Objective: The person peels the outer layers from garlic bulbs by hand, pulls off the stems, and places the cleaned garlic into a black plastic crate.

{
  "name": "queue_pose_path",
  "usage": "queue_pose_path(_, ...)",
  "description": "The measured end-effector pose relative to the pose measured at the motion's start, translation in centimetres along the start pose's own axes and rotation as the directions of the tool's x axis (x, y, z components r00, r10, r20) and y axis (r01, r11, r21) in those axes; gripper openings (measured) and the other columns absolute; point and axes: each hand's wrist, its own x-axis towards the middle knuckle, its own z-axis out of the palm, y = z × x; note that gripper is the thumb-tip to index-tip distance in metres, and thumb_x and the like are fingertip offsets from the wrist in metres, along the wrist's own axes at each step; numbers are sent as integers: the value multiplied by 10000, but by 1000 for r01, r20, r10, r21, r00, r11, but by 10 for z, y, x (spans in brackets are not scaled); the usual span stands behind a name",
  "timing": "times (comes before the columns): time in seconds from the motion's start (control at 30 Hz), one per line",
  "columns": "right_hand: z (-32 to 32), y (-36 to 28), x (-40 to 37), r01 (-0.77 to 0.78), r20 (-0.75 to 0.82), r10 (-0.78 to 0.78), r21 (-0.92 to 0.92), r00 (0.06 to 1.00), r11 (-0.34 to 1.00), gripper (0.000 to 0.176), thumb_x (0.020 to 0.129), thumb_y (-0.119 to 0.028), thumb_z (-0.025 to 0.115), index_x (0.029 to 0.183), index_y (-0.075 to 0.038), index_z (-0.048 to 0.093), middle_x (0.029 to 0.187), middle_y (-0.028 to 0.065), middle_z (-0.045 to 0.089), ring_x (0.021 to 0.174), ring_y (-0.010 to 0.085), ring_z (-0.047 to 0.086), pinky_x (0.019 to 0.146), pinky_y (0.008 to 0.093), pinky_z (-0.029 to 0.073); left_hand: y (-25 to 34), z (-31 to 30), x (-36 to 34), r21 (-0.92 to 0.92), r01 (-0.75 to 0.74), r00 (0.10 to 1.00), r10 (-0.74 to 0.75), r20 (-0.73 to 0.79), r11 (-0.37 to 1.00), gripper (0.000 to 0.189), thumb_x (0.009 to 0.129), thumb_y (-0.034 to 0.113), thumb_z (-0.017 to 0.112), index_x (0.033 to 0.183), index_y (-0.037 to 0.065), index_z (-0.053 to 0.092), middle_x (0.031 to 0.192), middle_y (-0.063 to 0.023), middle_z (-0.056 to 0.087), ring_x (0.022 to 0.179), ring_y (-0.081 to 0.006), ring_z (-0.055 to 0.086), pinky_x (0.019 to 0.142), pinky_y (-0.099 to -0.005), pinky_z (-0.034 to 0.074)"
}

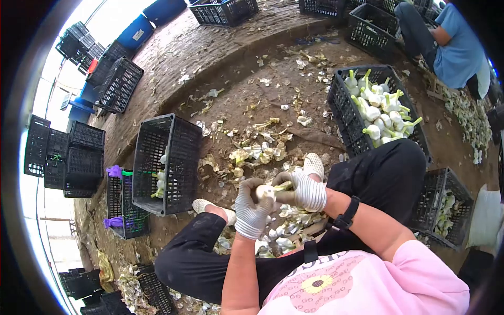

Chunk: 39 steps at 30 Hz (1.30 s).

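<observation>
Both of my hands wear pale striped work gloves and meet in front of my lap around one garlic bulb [264, 192]. The fingers of my left hand [252, 206] are closed round the bulb. My right hand [301, 191] pinches its greenish stem side, and its fingertips partly cover the garlic. To the right stands a black crate [344, 113] heaped with white garlic bulbs [386, 111] on short green stems. On the left, another black crate [140, 163] holds a few bulbs [159, 184] at its side.
Peeled skins and trimmings [261, 151] litter the dirt floor between the crates and under my hands. A crate with leafy scraps [443, 210] stands beside my right knee. Stacked black crates [63, 155] line the left side. A person in a blue shirt [457, 47] sits at upper right.
</observation>
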Motion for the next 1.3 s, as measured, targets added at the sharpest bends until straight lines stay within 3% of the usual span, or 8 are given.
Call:
queue_pose_path(0.13,17,-4,-6,220,-42,-298,-578,954,786,313,719,-46,639,1017,-53,544,772,74,591,752,106,561,603,259,463,-26,-7,2,-716,263,932,-363,15,646,368,805,314,541,1048,44,479,820,-66,529,747,-177,564,571,-283,508)
queue_pose_path(0.33,6,23,2,240,-306,-127,365,943,900,184,782,-65,631,949,-18,570,786,55,592,743,104,542,603,246,448,-22,-8,-1,72,-108,985,117,-127,992,539,766,214,660,1217,62,406,1056,-72,493,875,-126,510,718,-242,443)
queue_pose_path(0.47,23,3,-18,271,-81,-376,-556,923,786,177,757,-24,621,930,-41,588,797,47,600,755,167,572,644,279,463,-28,22,-8,-70,55,987,-65,-145,996,567,740,323,706,1170,54,452,991,-56,519,841,-124,519,726,-252,453)
queue_pose_path(0.6,-8,49,22,228,-42,-242,521,969,823,134,778,-68,622,897,-14,595,808,76,608,738,175,572,632,272,463,-26,9,2,-355,115,967,-186,-174,928,420,828,426,535,1026,55,548,849,-26,561,672,-108,536,531,-223,450)
queue_pose_path(0.73,-8,24,15,114,-528,-13,159,849,981,117,823,-129,596,877,-27,582,749,26,593,670,96,526,600,258,445,-12,-1,-1,-497,268,931,-355,-89,826,430,849,445,449,994,56,561,631,-47,541,488,-145,513,415,-226,439)
queue_pose_path(1.0,-5,16,-1,3,-292,-116,-359,949,934,553,736,-248,707,1173,-13,464,1060,112,554,941,160,531,768,295,457,-23,-4,-4,-96,-148,986,140,-88,984,751,744,621,531,1216,47,423,973,-56,504,788,-124,527,661,-245,455)
queue_pose_path(1.1,12,15,-6,58,-80,-57,14,995,998,506,758,-218,687,1162,-15,461,1011,89,557,910,150,534,757,276,458,-15,7,-9,449,-381,914,402,51,808,909,727,705,447,1305,19,299,1106,-133,458,954,-221,491,826,-325,403)
queue_pose_path(1.3,16,15,-19,71,-84,-55,198,995,978,514,752,-182,696,1174,-30,445,1043,55,549,928,118,525,775,259,457,-20,20,-19,26,-318,946,316,70,948,817,755,554,578,1295,-4,325,1233,-186,416,1123,-287,434,912,-363,372)
